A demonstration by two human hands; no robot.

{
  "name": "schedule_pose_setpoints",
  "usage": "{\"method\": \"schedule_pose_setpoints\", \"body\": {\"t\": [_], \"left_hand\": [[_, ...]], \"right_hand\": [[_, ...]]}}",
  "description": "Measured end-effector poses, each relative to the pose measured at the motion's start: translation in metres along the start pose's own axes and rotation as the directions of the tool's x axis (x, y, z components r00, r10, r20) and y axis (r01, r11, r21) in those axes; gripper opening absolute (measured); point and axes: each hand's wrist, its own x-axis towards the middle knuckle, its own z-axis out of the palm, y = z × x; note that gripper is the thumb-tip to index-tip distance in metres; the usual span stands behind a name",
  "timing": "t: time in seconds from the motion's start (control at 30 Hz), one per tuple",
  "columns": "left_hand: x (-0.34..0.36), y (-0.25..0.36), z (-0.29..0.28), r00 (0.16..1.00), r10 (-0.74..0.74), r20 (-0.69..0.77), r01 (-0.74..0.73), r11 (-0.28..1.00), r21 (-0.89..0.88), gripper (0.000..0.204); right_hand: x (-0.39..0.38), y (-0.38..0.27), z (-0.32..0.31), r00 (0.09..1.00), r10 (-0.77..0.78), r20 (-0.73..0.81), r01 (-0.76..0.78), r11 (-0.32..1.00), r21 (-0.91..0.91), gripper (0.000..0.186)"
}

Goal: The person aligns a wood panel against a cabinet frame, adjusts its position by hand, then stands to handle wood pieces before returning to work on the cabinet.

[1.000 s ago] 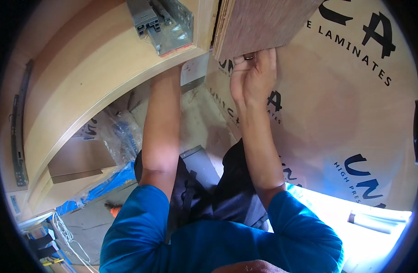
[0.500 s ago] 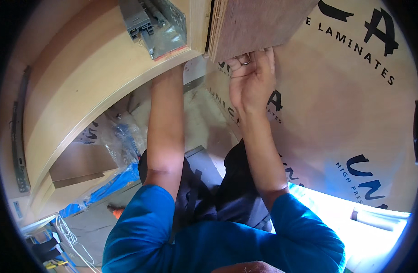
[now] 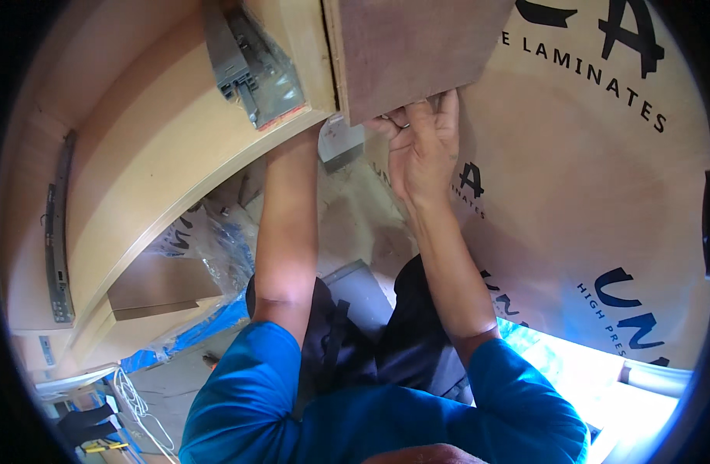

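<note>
My left forearm (image 3: pixel 284 232) reaches up under the curved wooden panel (image 3: pixel 138 174); that hand is hidden behind it. A metal drawer runner (image 3: pixel 254 69) is mounted on this panel, just above where the arm disappears. To its right, my right hand (image 3: pixel 423 151) is raised palm toward me, with curled fingers gripping the lower edge of a plywood board (image 3: pixel 413 54). The board stands close beside the pale wooden edge of the curved piece.
A large printed protective sheet (image 3: pixel 579 193) covers the right side. Another runner (image 3: pixel 59 232) is fixed at far left. Plastic film with blue tape (image 3: pixel 208 325), white cable (image 3: pixel 134 402) and a dark grey panel (image 3: pixel 355 290) lie lower down.
The plywood board and curved panel's upper corner have shifted left and down in the view. My right hand sits slightly lower, still at the board's edge; my left hand stays hidden.
</note>
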Motion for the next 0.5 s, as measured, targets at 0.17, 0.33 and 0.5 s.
{"method": "schedule_pose_setpoints", "body": {"t": [0.17,0.33,0.5], "left_hand": [[0.001,-0.001,0.0,1.0,-0.008,-0.006,0.008,0.997,0.079,0.06],[-0.001,-0.003,0.005,1.0,-0.012,-0.01,0.014,0.992,0.124,0.06],[-0.004,-0.002,0.007,1.0,-0.005,-0.016,0.007,0.99,0.142,0.06]], "right_hand": [[-0.004,-0.007,0.008,0.998,0.043,0.038,-0.044,0.999,0.024,0.052],[-0.004,0.008,0.0,0.988,0.112,0.108,-0.133,0.969,0.206,0.044],[-0.002,0.014,0.0,0.99,0.063,0.124,-0.085,0.981,0.177,0.041]]}}
